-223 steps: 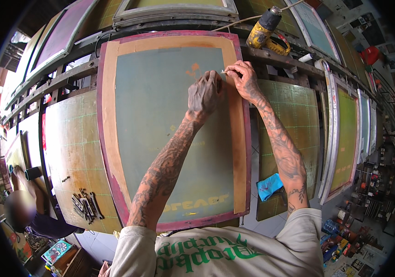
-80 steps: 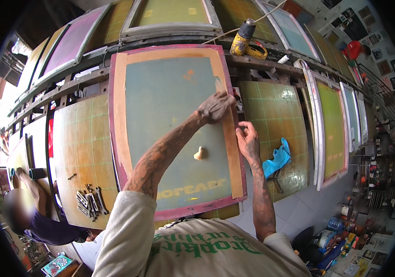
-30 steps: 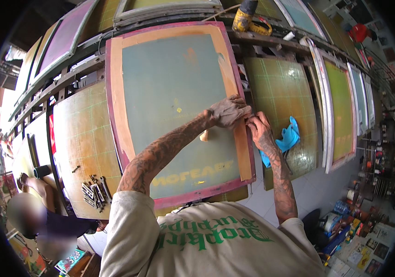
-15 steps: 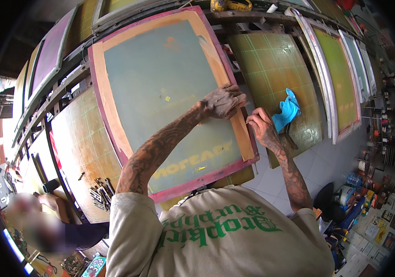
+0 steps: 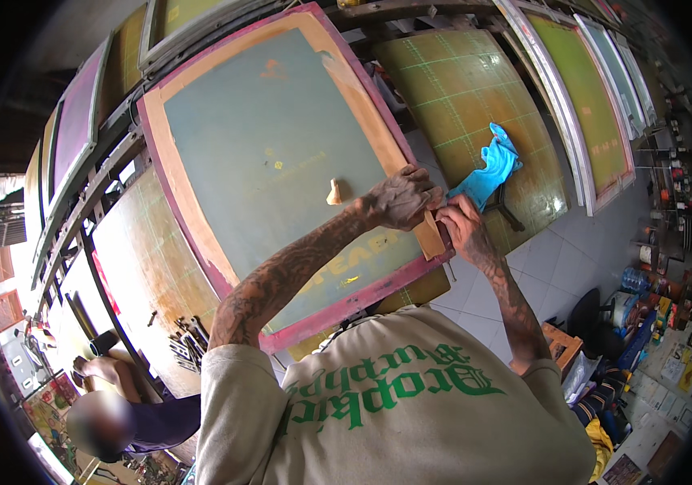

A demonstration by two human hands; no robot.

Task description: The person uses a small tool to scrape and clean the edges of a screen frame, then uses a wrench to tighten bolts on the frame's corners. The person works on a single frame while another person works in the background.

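Observation:
A large printing screen (image 5: pixel 241 121) with a reddish-pink frame and grey-green mesh lies in front of me. Brown tape (image 5: pixel 366 121) runs along its inner borders. Over the right border, close to the near right corner, my left hand (image 5: pixel 401 196) is closed. Just right of it and touching or nearly touching it, my right hand (image 5: pixel 467 230) has its fingers pinched together. Whatever is between the fingers of either hand is hidden. A short brown tape end (image 5: pixel 430 236) shows below them. On the mesh left of my left hand rests a small pale bulb-shaped piece (image 5: pixel 334 192).
A crumpled blue glove or cloth (image 5: pixel 491 166) lies on the greenish board (image 5: pixel 451 89) to the right. Another board (image 5: pixel 148 267) at left carries several metal tools (image 5: pixel 189 343). More framed screens (image 5: pixel 588 113) stand beyond. A person in dark clothing (image 5: pixel 164 424) is at lower left.
My hands have come closer together and slid toward the screen's near right corner. The pale piece on the mesh, mostly covered by my left arm before, now shows. The whole view has shifted.

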